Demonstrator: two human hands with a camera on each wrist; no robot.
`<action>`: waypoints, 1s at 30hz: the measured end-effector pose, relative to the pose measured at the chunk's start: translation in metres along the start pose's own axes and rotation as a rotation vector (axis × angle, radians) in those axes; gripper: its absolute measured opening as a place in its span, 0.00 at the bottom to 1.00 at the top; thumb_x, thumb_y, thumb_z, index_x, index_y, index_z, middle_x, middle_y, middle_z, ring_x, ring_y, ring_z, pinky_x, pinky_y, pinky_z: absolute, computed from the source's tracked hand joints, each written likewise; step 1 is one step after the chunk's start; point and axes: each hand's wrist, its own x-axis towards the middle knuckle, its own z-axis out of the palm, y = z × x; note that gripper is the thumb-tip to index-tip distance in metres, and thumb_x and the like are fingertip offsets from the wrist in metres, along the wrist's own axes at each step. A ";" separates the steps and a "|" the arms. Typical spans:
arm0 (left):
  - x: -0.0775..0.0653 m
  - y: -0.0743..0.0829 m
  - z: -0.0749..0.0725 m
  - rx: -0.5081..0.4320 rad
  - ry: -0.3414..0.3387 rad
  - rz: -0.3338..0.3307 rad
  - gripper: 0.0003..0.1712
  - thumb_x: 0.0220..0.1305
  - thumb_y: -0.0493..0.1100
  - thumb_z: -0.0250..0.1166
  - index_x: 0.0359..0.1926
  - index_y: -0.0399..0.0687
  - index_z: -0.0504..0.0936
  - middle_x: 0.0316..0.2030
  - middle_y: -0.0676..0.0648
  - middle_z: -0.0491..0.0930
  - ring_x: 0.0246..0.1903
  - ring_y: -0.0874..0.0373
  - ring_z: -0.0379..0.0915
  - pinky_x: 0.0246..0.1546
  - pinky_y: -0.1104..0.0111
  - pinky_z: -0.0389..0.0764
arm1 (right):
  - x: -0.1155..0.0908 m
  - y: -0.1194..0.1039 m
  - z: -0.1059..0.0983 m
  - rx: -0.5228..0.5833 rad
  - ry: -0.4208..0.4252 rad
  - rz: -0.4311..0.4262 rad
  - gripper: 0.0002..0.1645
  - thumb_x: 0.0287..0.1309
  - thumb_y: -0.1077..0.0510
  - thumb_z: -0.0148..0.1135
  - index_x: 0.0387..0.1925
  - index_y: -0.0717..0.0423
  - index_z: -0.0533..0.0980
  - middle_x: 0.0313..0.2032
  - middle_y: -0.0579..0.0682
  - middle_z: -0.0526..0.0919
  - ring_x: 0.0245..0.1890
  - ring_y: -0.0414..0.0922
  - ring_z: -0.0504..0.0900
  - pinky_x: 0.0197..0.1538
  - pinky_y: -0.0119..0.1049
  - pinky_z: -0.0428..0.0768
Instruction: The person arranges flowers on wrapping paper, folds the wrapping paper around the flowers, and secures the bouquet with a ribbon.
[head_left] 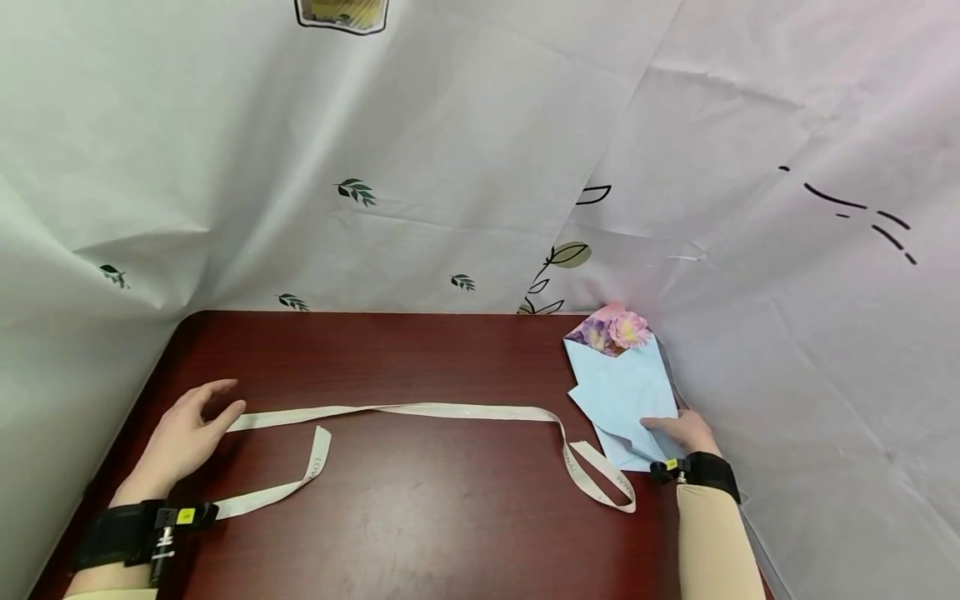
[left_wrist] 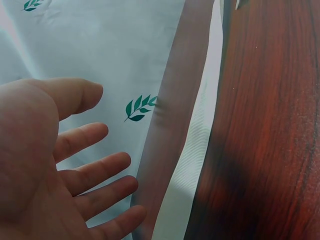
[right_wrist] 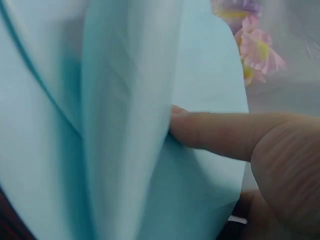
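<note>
My left hand [head_left: 180, 437] hovers at the table's left side with its fingers spread and nothing between them. Close to it runs a white printed ribbon [head_left: 457, 411], stretched across the table and twisted into a loop at the right. A short ribbon end curls up near the left wrist; whether both parts join behind the hand is hidden. In the left wrist view the ribbon [left_wrist: 197, 135] lies beside the fingertips, apart from them. At the right, my right hand [head_left: 688, 432] grips the lower side of a flower bouquet in light blue paper [head_left: 626, 379], thumb on the paper [right_wrist: 205, 70].
The dark red wooden table [head_left: 420, 517] ends at the back against a pale curtain [head_left: 465, 150] with leaf prints. More of this sheet hangs close along the right side, next to the bouquet. Pink and purple flowers [head_left: 628, 330] show at the bouquet's top.
</note>
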 end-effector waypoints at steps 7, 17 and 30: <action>-0.002 0.000 0.000 -0.008 -0.009 0.002 0.35 0.75 0.57 0.57 0.70 0.37 0.67 0.63 0.27 0.67 0.50 0.32 0.73 0.42 0.43 0.73 | 0.002 0.004 -0.014 0.156 -0.135 -0.028 0.58 0.60 0.43 0.69 0.70 0.80 0.52 0.67 0.75 0.60 0.64 0.66 0.64 0.66 0.59 0.66; -0.003 0.000 0.000 -0.027 0.011 0.067 0.31 0.74 0.53 0.60 0.69 0.39 0.70 0.60 0.30 0.72 0.52 0.34 0.75 0.38 0.71 0.70 | 0.003 0.016 -0.016 0.224 -0.207 -0.040 0.59 0.60 0.39 0.70 0.73 0.73 0.52 0.67 0.69 0.62 0.63 0.60 0.66 0.62 0.51 0.69; -0.002 0.004 0.003 -0.040 0.018 0.096 0.29 0.75 0.52 0.60 0.68 0.41 0.72 0.59 0.32 0.74 0.50 0.37 0.76 0.35 0.76 0.71 | 0.005 0.020 0.001 0.343 -0.227 0.089 0.74 0.51 0.41 0.77 0.76 0.75 0.39 0.74 0.74 0.45 0.71 0.66 0.50 0.73 0.62 0.49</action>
